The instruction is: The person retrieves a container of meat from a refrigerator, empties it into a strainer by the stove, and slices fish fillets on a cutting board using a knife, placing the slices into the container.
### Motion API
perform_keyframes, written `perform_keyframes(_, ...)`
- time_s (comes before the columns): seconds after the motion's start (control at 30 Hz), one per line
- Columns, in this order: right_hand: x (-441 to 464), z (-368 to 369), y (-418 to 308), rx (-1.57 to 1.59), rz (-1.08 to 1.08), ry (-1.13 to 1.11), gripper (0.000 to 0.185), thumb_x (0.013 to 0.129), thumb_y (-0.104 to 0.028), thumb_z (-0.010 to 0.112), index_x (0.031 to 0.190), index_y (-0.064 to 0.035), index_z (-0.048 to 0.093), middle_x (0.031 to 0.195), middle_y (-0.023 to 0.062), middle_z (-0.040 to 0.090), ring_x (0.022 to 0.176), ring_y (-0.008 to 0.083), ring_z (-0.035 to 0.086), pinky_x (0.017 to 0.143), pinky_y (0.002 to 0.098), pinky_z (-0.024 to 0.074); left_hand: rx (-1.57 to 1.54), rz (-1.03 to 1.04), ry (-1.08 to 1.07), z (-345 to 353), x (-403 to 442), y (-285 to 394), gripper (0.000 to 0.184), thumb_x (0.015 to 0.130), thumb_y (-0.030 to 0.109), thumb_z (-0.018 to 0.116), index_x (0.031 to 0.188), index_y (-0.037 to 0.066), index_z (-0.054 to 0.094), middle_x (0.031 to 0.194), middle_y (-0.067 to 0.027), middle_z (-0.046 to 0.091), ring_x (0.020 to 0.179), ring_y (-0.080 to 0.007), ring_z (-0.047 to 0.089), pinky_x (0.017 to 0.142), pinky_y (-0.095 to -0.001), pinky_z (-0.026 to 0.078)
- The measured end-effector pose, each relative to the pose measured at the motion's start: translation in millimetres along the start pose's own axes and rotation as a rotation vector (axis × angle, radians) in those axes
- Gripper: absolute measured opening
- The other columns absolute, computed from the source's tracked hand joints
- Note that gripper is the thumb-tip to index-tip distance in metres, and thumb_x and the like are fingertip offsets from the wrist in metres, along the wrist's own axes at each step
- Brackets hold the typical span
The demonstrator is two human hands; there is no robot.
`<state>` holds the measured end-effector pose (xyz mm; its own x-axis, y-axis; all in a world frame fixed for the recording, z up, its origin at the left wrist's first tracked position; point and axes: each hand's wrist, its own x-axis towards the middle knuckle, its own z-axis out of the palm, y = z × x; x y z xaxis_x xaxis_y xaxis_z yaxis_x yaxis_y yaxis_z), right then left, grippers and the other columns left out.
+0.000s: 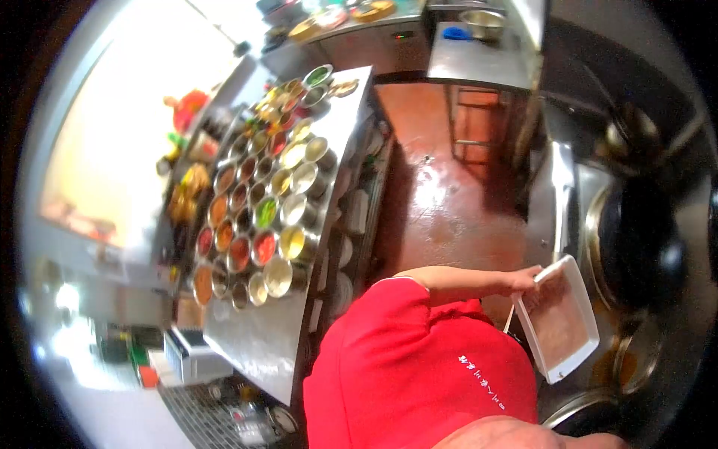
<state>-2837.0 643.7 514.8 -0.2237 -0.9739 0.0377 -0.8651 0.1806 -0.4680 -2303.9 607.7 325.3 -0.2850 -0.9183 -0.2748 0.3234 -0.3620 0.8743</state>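
A restaurant-type kitchen with a reddish floor (415,202), seen from your head, cooking range on the image's right and counter on its left. Nearest, your red shirt (419,359) fills the lower middle. Your right arm (493,432) runs along the lower edge and is cut off there; whether its fingers are open or closed cannot be told. Your left hand (522,280) is closed on the corner of one white tray (574,361), which hangs between your shirt and the range; its brownish interior is too blurred to identify. As judged here, the tray is already taken up and not set down; how much work remains cannot be read. Beside it, count one dark wok (632,239), one pan with amber liquid (636,363) and one rim of a further pan (568,408). Across from these stands one steel counter (258,352) bearing roughly thirty round containers (278,277), too crowded for an exact count; one holds bright green food, several red. Farthest, on a bench (479,63), you find one steel bowl (482,26) and one blue dish (456,33)
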Motion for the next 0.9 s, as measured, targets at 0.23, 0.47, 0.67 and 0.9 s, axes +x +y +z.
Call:
perform_keyframes(0.23,42,39,-45,0.034,-0.071,-0.095,0.037,0.088,-0.022,0.074,0.120,-0.0040,0.065,0.104,0.0147,0.065,0.087,0.0288,0.064,0.074,0.0403,0.0534,0.103,0.000,0.002,19,-29,48,0.069,0.077,0.010,0.068,0.142,0.006,0.045,0.112,-0.0140,0.061,0.099,-0.0252,0.066,0.077,-0.0390,0.060)
perform_keyframes(0.47,59,53,-58,0.063,-0.084,-0.141,0.037,0.089,-0.021,0.074,0.121,-0.0052,0.065,0.102,0.0124,0.065,0.085,0.0254,0.064,0.071,0.0377,0.0532,0.033,-0.177,0.045,24,-41,62,0.087,0.075,0.010,0.070,0.155,0.009,0.038,0.116,-0.0168,0.064,0.099,-0.0259,0.068,0.076,-0.0406,0.060)
perform_keyframes(0.67,60,55,-53,0.099,-0.062,-0.151,0.037,0.090,-0.021,0.074,0.122,-0.0061,0.065,0.100,0.0104,0.065,0.083,0.0224,0.063,0.068,0.0355,0.0529,0.046,-0.144,0.072,24,-34,48,0.087,0.074,0.007,0.069,0.155,0.010,0.037,0.116,-0.0177,0.063,0.096,-0.0277,0.069,0.070,-0.0404,0.060)
perform_keyframes(0.9,51,53,-36,0.140,-0.030,-0.127,0.036,0.091,-0.021,0.074,0.122,-0.0073,0.065,0.099,0.0081,0.065,0.080,0.0189,0.063,0.065,0.0329,0.0527,0.010,-0.129,0.131,23,-24,36,0.085,0.074,0.000,0.069,0.153,0.015,0.041,0.105,-0.0155,0.066,0.086,-0.0262,0.073,0.069,-0.0423,0.062)
